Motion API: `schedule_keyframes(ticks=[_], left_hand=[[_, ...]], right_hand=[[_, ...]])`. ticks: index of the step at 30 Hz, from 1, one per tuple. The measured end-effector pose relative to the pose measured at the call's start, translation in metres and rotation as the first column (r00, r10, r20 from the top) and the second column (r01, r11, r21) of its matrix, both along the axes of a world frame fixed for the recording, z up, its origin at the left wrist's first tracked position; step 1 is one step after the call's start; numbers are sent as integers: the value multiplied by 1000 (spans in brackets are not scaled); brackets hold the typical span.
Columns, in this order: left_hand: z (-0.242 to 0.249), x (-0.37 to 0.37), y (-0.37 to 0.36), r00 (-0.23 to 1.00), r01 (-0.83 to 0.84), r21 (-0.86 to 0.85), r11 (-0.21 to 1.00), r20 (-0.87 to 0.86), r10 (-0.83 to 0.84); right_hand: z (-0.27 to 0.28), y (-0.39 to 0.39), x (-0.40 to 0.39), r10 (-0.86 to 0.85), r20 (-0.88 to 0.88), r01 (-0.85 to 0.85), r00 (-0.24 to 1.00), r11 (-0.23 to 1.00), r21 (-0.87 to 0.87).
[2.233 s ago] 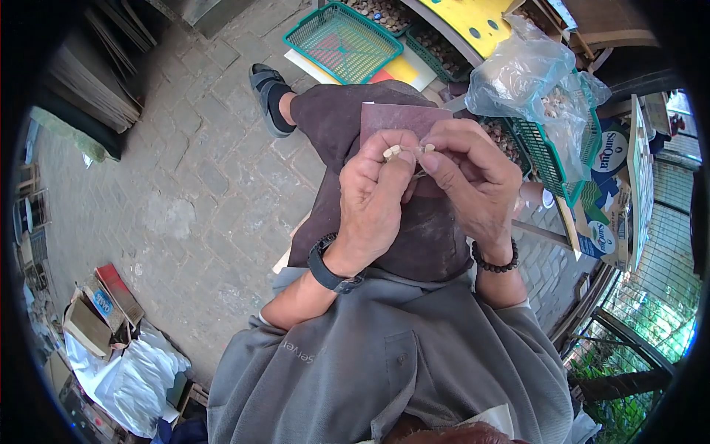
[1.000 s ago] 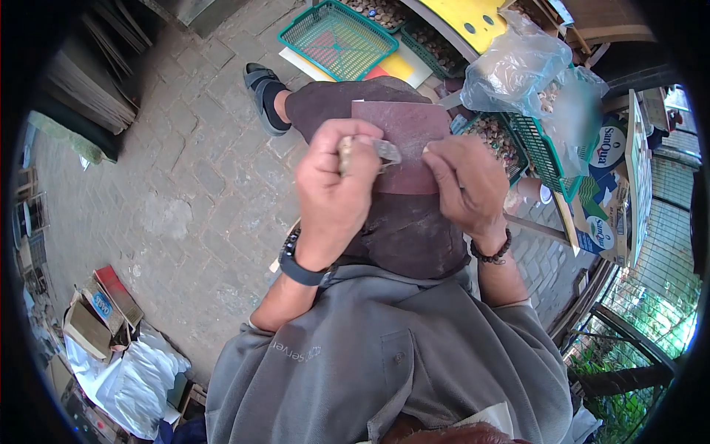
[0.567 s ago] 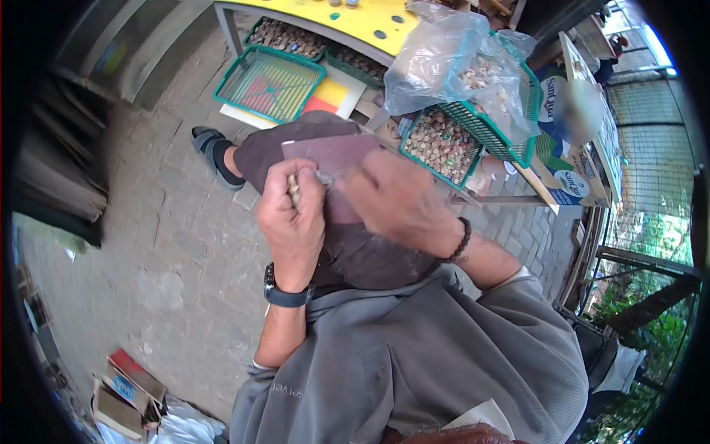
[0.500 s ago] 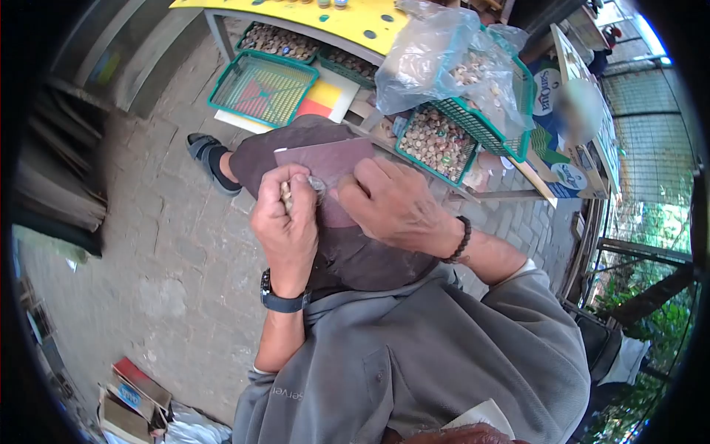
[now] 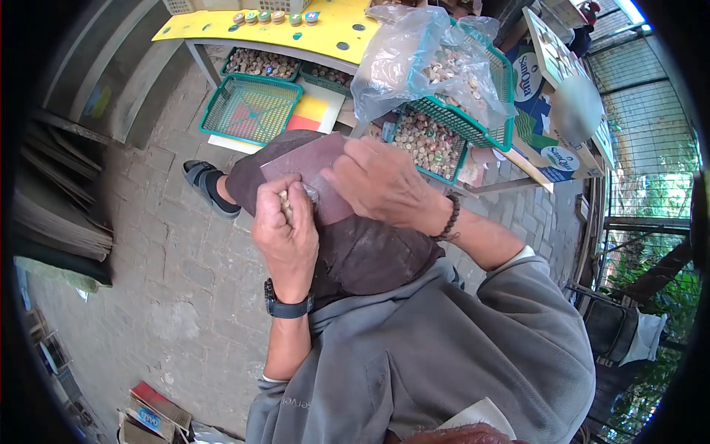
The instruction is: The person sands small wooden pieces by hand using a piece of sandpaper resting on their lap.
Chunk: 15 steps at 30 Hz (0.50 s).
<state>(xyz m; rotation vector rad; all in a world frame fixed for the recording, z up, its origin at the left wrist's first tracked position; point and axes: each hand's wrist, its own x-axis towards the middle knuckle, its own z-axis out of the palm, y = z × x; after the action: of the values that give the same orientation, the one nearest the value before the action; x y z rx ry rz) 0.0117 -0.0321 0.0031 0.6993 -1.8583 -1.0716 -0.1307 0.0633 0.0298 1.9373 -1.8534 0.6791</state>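
Observation:
A reddish-brown sheet like sandpaper (image 5: 309, 155) lies across my thigh, under both hands. My left hand (image 5: 287, 229), wearing a dark watch, is closed around small tan pieces (image 5: 285, 206) that show between thumb and fingers. A shiny, clear-looking bit (image 5: 311, 194) peeks out beside the thumb, over the sheet. My right hand (image 5: 383, 181), with a beaded bracelet, has its fingers curled over the sheet's right side. What those fingers pinch is hidden, and I cannot tell what it is.
Ahead, a yellow table (image 5: 222, 27) carries a row of small round lettered pieces (image 5: 278, 17). A green basket (image 5: 251, 109) sits below it. To the right, another basket (image 5: 441, 140) full of small discs stands beneath a tilted basket with a plastic bag (image 5: 392, 74). Cardboard boxes (image 5: 151, 414) lie lower left.
The view has shifted, bringing more of the yellow table into sight. My right hand has moved slightly up and left over the sheet; my left hand keeps its hold.

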Motion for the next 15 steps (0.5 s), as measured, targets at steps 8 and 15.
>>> schedule_keyframes(ticks=[8,15], left_hand=[[-7,3,3,999,7,-67,998,42,-4],[-17,7,0,1000,-11,-132,991,-25,7]], right_hand=[[-2,0,-14,-107,-145,125,984,985,121],[8,20,14,3,166,-21,986,994,110]])
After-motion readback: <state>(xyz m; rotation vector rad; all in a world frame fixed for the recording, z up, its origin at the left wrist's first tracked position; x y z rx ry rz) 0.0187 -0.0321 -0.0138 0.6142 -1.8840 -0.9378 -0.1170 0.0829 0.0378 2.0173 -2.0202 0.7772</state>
